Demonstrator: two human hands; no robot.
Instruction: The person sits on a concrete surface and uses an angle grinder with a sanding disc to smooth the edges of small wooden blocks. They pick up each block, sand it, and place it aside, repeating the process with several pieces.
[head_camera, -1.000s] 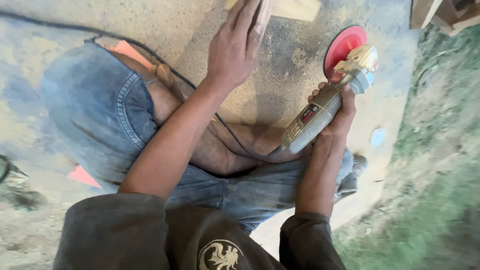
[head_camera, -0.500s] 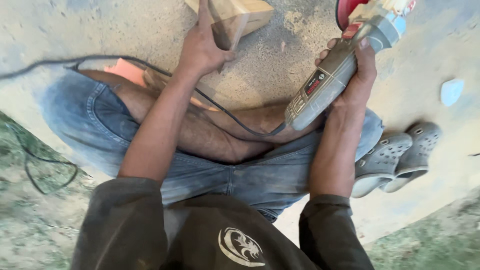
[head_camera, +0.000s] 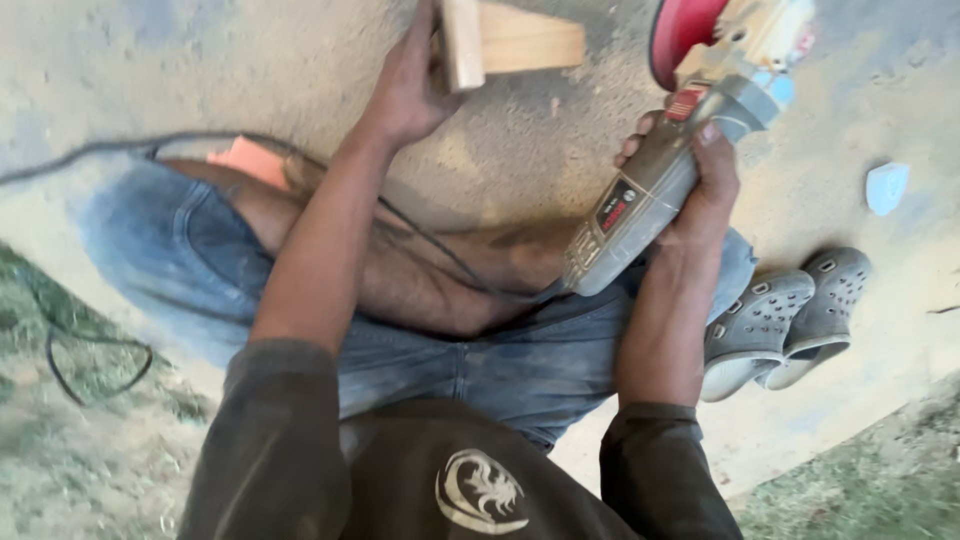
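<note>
Two hands in play, and each has one thing. Your left hand (head_camera: 410, 85) is stretched out to the top of the view, fingers clamped on one block (head_camera: 505, 40) of pale wood that stands on the dusty floor (head_camera: 200, 70) right in front of your crossed legs. Your right hand (head_camera: 700, 185) is wrapped tight around the grey body of one grinder (head_camera: 650, 190), held up and tilted, its single red disc (head_camera: 680, 35) riding at the top edge, just to the right of the block and clear of it. One dark cord (head_camera: 430, 245) runs from the grinder's tail across your shin and off to the left, looping down onto the floor there. Beside your right knee, count two grey clogs (head_camera: 780, 320), lying side by side and touching. One small pale scrap (head_camera: 885, 187) sits on the floor past them, well apart. One orange patch (head_camera: 250, 160) shows by your left knee; what it is, I cannot tell.
</note>
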